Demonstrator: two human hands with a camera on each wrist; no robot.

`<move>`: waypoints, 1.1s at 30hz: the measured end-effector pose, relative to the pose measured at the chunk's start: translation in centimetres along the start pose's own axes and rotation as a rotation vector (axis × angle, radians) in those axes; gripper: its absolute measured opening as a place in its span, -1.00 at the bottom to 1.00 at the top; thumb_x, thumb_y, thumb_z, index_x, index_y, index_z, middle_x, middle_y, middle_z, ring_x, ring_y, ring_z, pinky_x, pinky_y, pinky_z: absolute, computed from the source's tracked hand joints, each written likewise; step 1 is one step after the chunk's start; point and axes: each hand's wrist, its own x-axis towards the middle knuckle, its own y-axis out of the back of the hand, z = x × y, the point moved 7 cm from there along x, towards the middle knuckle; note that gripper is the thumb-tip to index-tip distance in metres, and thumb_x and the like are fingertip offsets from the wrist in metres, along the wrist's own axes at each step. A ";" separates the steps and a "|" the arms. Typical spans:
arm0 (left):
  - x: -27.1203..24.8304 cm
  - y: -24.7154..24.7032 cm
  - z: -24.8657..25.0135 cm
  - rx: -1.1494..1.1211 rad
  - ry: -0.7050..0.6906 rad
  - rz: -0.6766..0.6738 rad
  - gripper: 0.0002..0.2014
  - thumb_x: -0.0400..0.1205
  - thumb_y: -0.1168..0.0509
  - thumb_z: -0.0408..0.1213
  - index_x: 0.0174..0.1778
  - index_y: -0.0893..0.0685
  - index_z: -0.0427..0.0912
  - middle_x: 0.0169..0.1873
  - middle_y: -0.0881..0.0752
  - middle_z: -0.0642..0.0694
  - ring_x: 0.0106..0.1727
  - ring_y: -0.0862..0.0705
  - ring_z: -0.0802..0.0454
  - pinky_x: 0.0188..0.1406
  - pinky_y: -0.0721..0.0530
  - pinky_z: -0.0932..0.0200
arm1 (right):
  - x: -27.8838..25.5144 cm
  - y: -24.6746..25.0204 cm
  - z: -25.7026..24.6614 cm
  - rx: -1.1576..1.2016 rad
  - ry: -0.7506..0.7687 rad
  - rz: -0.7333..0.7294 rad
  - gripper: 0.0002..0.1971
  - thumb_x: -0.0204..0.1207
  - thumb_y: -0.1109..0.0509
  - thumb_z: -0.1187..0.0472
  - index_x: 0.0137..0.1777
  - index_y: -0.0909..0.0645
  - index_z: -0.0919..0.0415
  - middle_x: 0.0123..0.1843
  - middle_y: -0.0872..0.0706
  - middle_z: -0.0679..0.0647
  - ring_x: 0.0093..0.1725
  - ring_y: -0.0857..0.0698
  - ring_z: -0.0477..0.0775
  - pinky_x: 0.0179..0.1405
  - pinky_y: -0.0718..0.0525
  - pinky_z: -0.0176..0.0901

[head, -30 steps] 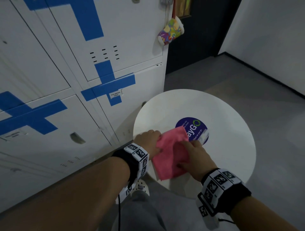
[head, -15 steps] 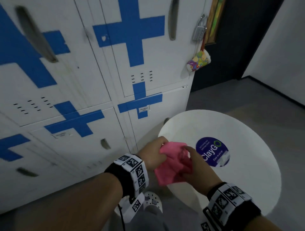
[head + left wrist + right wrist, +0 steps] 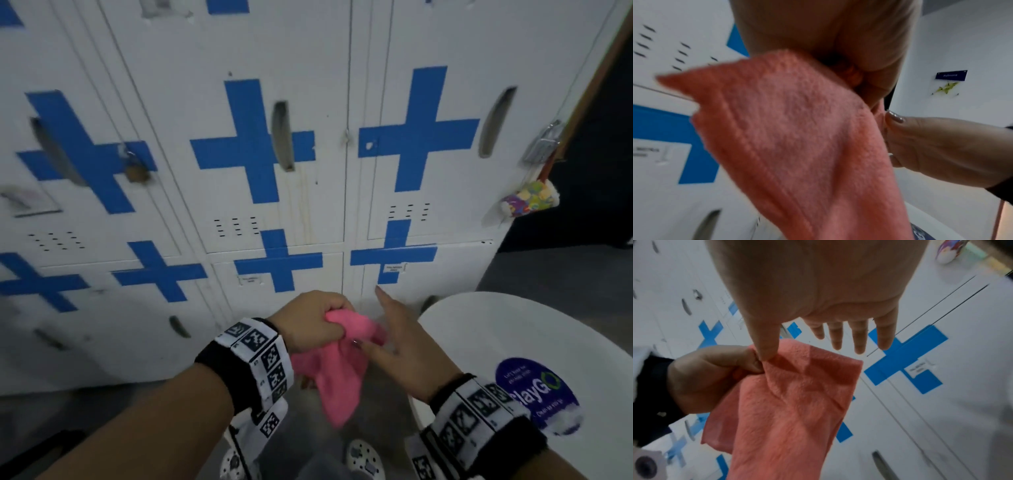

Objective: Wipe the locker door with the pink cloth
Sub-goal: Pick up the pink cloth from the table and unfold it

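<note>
A pink cloth [image 3: 339, 380] hangs in the air in front of the lower lockers, off the table. My left hand [image 3: 311, 322] grips its bunched top edge, fingers curled round it; the cloth [image 3: 797, 138] fills the left wrist view. My right hand [image 3: 394, 339] is just right of it with fingers straight and spread, pointing at the lockers. In the right wrist view only its thumb [image 3: 766, 345] touches the cloth [image 3: 789, 402] beside the left hand [image 3: 711, 374]. The white locker doors [image 3: 274, 192] carry blue tape crosses [image 3: 253, 144] and slot handles.
A round white table [image 3: 513, 335] with a purple sticker [image 3: 537, 394] stands at lower right, close to the lockers. A colourful pouch [image 3: 529, 204] hangs from a padlock [image 3: 541, 144] on the right locker. Another padlock [image 3: 137, 173] hangs at left. My shoes [image 3: 363, 457] are below.
The cloth has come up off the table and now hangs from my left hand. My right hand has let go and straightened its fingers. The head view has swung up to the lockers.
</note>
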 end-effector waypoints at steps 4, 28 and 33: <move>-2.6 4.3 -0.2 -0.013 -0.028 0.037 -0.75 0.38 -0.29 -0.34 -0.05 -0.73 -0.09 -0.20 -0.74 0.03 -0.19 -0.67 0.21 -0.19 -0.66 0.31 | 2.1 -1.5 -4.0 0.048 0.083 -0.085 -0.13 0.33 -0.44 -0.28 0.60 -0.18 -0.09 0.49 -0.41 -0.19 0.43 -0.42 -0.19 0.47 -0.42 -0.07; -1.7 20.0 -0.5 -0.287 -0.109 0.633 -0.68 0.54 -0.30 -0.45 0.17 -0.55 -0.07 -0.08 -0.65 0.09 -0.24 -0.61 0.50 -0.29 -0.53 0.61 | 9.1 0.1 -12.7 0.984 -0.017 -0.171 -0.61 0.28 -0.54 0.13 0.00 -0.61 0.38 -0.30 -0.66 0.14 -0.30 -0.64 0.05 -0.39 -0.62 -0.16; 1.1 20.7 1.6 -0.165 -0.178 0.516 -0.63 0.51 -0.33 -0.41 0.19 -0.55 0.02 0.03 -0.66 0.13 0.04 -0.64 0.23 0.06 -0.63 0.31 | 10.3 -0.5 -14.9 1.124 -0.025 -0.247 -0.41 0.25 -0.53 -0.03 0.19 -0.60 0.34 -0.13 -0.72 0.32 -0.27 -0.65 0.25 -0.26 -0.65 0.09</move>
